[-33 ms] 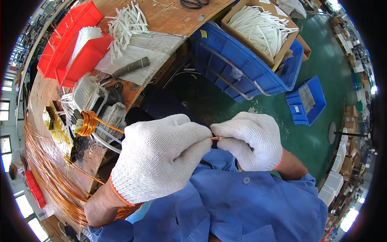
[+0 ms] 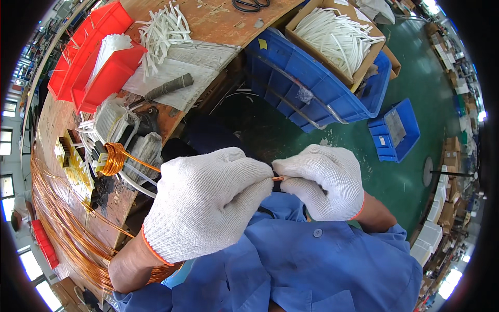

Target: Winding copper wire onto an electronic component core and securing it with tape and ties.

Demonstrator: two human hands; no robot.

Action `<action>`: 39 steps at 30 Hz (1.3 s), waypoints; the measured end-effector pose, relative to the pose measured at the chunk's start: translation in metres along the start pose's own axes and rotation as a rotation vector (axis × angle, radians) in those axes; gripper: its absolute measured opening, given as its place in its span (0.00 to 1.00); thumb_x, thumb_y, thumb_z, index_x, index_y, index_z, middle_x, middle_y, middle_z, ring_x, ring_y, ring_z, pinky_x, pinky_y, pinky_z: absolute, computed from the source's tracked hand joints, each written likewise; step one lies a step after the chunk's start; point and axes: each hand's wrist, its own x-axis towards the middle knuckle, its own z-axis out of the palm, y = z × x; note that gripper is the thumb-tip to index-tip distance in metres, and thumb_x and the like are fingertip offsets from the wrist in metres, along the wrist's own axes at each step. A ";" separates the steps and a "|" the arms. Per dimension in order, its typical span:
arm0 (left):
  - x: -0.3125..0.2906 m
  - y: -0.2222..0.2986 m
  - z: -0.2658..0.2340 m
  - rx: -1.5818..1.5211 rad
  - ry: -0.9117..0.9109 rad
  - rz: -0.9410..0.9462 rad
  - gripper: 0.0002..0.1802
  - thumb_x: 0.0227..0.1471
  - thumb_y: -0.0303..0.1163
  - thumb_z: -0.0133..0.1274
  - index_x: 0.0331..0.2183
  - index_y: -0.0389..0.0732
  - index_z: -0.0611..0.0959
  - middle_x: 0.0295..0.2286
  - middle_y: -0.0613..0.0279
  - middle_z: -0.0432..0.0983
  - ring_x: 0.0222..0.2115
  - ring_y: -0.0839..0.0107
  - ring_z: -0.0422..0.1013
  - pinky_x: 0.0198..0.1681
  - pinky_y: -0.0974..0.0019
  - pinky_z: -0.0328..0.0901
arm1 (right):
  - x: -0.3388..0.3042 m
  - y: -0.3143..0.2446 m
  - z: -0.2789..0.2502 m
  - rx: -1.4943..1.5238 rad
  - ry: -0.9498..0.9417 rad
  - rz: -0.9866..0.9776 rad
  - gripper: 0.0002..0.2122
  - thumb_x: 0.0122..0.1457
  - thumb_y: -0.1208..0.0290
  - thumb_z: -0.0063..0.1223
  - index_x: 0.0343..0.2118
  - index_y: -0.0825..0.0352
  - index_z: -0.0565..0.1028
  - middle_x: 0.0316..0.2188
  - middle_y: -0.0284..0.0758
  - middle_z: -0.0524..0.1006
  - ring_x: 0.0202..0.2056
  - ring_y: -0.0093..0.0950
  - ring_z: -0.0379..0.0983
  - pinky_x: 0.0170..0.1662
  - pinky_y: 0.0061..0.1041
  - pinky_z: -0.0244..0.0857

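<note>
Left hand [image 2: 208,205] and right hand [image 2: 327,182], closed, pinch copper-coloured wire [image 2: 278,178] between workbench edge [image 2: 273,17] and green floor [image 2: 392,187].

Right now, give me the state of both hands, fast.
Left hand: closed, pinching copper-coloured wire at its fingertips.
Right hand: closed, thumb and fingertips pinching the same short stretch from the other side.
</note>
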 end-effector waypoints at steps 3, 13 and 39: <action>-0.002 -0.002 0.002 -0.004 0.020 0.010 0.07 0.53 0.22 0.68 0.37 0.34 0.92 0.23 0.55 0.80 0.21 0.62 0.78 0.25 0.62 0.68 | -0.001 -0.001 -0.001 0.000 -0.002 0.020 0.18 0.56 0.73 0.76 0.50 0.64 0.84 0.35 0.39 0.87 0.31 0.38 0.84 0.32 0.34 0.77; -0.002 -0.001 0.002 -0.022 0.020 -0.048 0.05 0.54 0.24 0.68 0.35 0.35 0.92 0.24 0.52 0.82 0.22 0.59 0.80 0.26 0.62 0.70 | -0.006 0.002 0.001 -0.011 0.029 0.034 0.19 0.54 0.74 0.77 0.49 0.62 0.85 0.34 0.37 0.86 0.31 0.37 0.84 0.33 0.33 0.77; -0.016 -0.015 -0.013 -0.023 -0.013 -0.062 0.33 0.52 0.21 0.71 0.60 0.36 0.83 0.33 0.53 0.88 0.32 0.60 0.85 0.38 0.60 0.77 | 0.027 0.010 0.016 -0.163 -0.080 -0.194 0.14 0.53 0.71 0.75 0.43 0.58 0.85 0.32 0.33 0.84 0.26 0.34 0.80 0.27 0.33 0.72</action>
